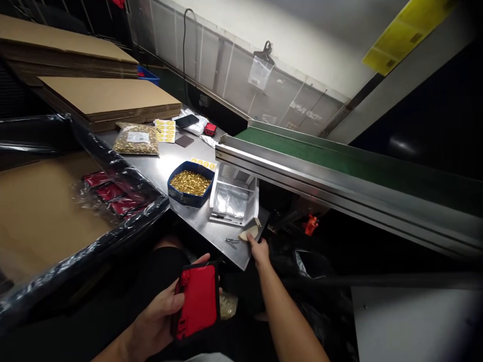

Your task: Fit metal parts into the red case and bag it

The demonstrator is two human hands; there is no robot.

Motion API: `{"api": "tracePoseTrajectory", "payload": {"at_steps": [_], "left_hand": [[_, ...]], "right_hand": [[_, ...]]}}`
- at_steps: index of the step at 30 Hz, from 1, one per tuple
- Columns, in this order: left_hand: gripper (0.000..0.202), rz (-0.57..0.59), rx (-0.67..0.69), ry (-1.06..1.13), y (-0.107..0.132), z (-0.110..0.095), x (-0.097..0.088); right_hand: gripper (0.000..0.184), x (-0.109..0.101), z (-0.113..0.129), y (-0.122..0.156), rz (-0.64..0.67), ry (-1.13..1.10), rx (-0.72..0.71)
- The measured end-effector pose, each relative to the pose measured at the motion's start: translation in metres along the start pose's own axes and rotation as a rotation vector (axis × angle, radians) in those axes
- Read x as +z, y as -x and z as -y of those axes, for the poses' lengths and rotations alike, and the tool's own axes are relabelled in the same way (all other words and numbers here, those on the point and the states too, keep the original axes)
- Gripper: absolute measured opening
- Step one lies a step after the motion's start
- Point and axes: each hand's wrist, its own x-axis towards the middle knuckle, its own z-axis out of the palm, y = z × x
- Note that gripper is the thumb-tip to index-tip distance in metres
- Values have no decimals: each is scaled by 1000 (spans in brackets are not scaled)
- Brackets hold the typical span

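Red case (pixel 199 301) tight in L hand (pixel 158 314), R hand (pixel 260 251) on pad (pixel 246 234) (grip unclear) nr white bin (pixel 254 198)

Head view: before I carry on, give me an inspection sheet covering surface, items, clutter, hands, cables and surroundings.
Surface: shiny grey metal table.
Items at the hands: rectangular red-and-black case; flat cream-coloured piece at the table's near end.
Clutter: dark-blue tub of small gold-coloured pieces; white plastic bin holding clear plastic bags; small silver metal tool.
Hands: left hand grips the case; right hand touches the cream-coloured piece, grip unclear.
Cables: thin black cable hanging by translucent panels.
Surroundings: metal-sided green conveyor belt; flat brown cardboard stack.
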Motion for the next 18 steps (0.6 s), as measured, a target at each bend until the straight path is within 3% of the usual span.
{"api": "tracePoseTrajectory", "payload": {"at_steps": [2, 7, 10, 13, 15, 18], "left_hand": [[100, 23, 11, 52, -1, 0, 2], [84, -126, 16, 169, -7, 4, 4], [76, -234, 33, 128, -11, 8, 7], [76, -271, 19, 74, -12, 9, 13], [78, -287, 1, 49, -13, 8, 17], [81, -312, 2, 33, -14, 7, 23]], "right_hand": [[34, -7, -10, 6, 57, -64, 61], [48, -41, -20, 37, 53, -169, 118], [52, -54, 0, 71, 103, -233, 86], [50, -61, 39, 122, 208, -259, 26], [45, -64, 66, 155, 315, -235, -137], [25, -65, 93, 190, 469, -155, -586]]}}
